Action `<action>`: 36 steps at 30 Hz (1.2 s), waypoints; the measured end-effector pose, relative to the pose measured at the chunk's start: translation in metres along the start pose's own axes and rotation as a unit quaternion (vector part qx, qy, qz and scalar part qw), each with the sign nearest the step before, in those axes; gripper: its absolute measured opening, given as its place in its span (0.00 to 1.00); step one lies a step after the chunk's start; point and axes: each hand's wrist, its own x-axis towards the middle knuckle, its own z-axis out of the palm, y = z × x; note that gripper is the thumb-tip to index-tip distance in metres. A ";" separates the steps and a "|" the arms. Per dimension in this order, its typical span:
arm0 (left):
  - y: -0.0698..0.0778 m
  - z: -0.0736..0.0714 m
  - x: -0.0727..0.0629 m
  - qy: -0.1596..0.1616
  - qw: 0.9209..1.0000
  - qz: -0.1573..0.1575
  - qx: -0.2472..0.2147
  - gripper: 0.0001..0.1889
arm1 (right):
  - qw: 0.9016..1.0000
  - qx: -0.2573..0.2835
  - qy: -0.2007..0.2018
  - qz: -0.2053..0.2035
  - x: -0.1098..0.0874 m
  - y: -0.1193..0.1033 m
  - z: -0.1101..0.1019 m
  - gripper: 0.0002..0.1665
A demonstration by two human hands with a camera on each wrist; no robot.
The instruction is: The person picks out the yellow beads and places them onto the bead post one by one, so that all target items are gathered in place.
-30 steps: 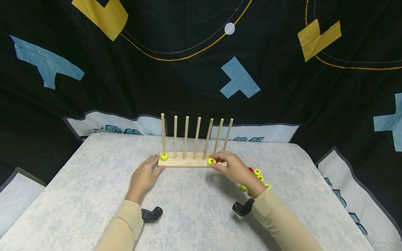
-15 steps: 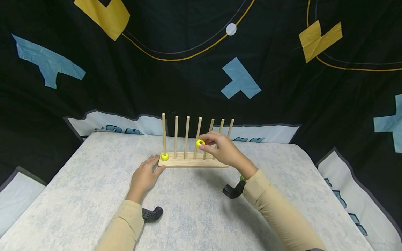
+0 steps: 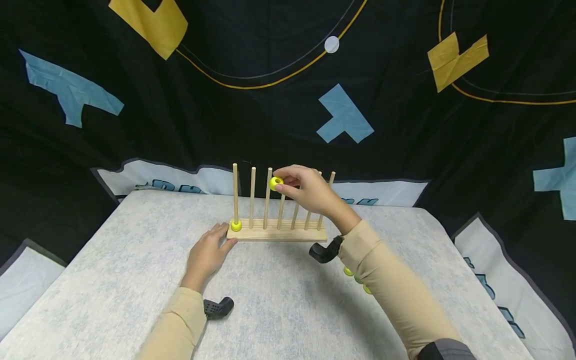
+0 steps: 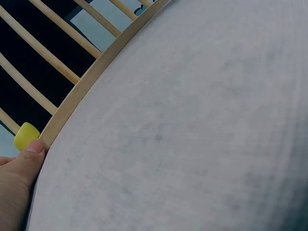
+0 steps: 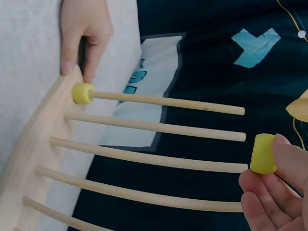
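Observation:
A wooden peg stand [image 3: 276, 234] with several upright dowels stands on the table, and one yellow bead [image 3: 236, 225] sits at the foot of its leftmost dowel. My left hand [image 3: 206, 257] holds the left end of the base, thumb on the front edge and fingers behind, as the right wrist view also shows. Between thumb and fingertips my right hand [image 3: 310, 190] pinches another yellow bead [image 5: 263, 154], its hole visible in the head view. That bead is up at dowel-top height, just beyond the tip of the third dowel [image 5: 149, 154] in the right wrist view.
On the table [image 3: 148, 275], several loose beads [image 3: 358, 278], yellow and green, lie to the right, partly hidden by the right sleeve [image 3: 387, 280]. A black wrist camera [image 3: 325, 251] is on the right wrist, another [image 3: 218, 307] on the left. A dark printed cloth [image 3: 270, 125] hangs behind.
My right hand has lifted the yellow bead from near the base's right end, up and leftward to the dowel tops. My left hand stays on the base.

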 end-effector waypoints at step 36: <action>0.002 0.000 -0.001 0.009 1.000 -0.008 -0.004 0.33 | 0.998 0.043 0.049 0.025 0.072 -0.039 0.039 0.24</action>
